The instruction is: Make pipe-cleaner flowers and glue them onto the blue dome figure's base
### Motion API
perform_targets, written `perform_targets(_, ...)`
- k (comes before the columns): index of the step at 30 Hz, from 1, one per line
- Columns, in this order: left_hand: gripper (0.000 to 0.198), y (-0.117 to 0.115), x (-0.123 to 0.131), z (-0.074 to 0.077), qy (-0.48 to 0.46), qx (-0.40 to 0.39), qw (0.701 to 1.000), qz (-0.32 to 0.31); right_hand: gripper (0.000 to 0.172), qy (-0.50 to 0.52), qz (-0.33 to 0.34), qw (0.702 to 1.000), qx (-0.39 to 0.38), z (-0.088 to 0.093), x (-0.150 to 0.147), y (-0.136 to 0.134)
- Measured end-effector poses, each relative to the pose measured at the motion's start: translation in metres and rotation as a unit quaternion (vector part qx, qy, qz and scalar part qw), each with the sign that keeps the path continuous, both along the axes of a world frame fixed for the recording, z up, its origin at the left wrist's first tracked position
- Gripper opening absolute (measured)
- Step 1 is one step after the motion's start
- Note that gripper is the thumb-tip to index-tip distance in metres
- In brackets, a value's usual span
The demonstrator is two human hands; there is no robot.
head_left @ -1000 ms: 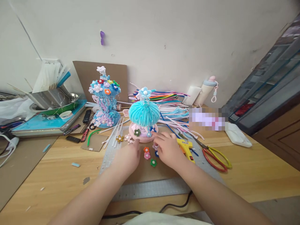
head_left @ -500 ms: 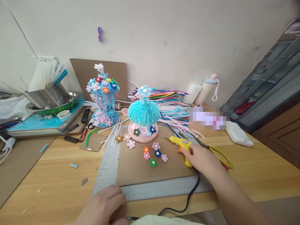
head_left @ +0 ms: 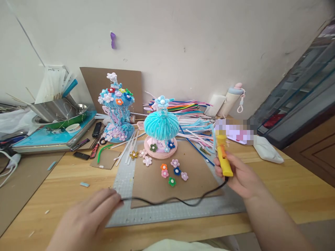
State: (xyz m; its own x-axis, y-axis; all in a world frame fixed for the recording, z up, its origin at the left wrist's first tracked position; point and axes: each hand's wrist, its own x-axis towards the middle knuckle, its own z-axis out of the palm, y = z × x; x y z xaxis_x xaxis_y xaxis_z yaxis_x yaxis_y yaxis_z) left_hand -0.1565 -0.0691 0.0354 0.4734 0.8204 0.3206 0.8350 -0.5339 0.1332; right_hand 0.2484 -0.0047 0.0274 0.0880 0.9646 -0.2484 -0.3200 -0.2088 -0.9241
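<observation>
My right hand (head_left: 239,176) is closed round a yellow glue gun (head_left: 223,157), held up off the table to the right of the cardboard sheet (head_left: 193,172). The gun's black cord (head_left: 172,199) runs left across the cutting mat (head_left: 125,181) to my left hand (head_left: 86,218), whose fingers pinch it near the mat's front left corner. Behind the cardboard stands a turquoise pipe-cleaner mushroom on a pink base (head_left: 161,130). Several small loose flowers (head_left: 171,171) lie on the cardboard in front of it.
A second, taller blue flower-covered model (head_left: 116,108) stands at the back left. Coloured pipe cleaners (head_left: 188,115) are piled by the wall. A metal bin on a blue tray (head_left: 56,111) sits far left, with small tools (head_left: 90,143) beside it. A white cloth (head_left: 268,153) lies at the right.
My right hand has lifted the glue gun off the table and turned it upright. My left hand came forward from the table's edge and took hold of the cord, pulling it across the mat.
</observation>
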Motion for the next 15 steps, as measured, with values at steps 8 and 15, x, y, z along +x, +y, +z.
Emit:
perform_targets(8, 0.029, 0.077, 0.017, 0.009, 0.168, -0.022, 0.983, -0.07, 0.006, 0.206, 0.106, 0.973, 0.014, 0.002, -0.007, -0.01)
perform_targets(15, 0.056, 0.046, 0.088, -0.011, -0.041, -0.226, 0.954, -0.192, 0.021, 0.195, 0.061, 0.976, -0.07, -0.004, -0.001, -0.007)
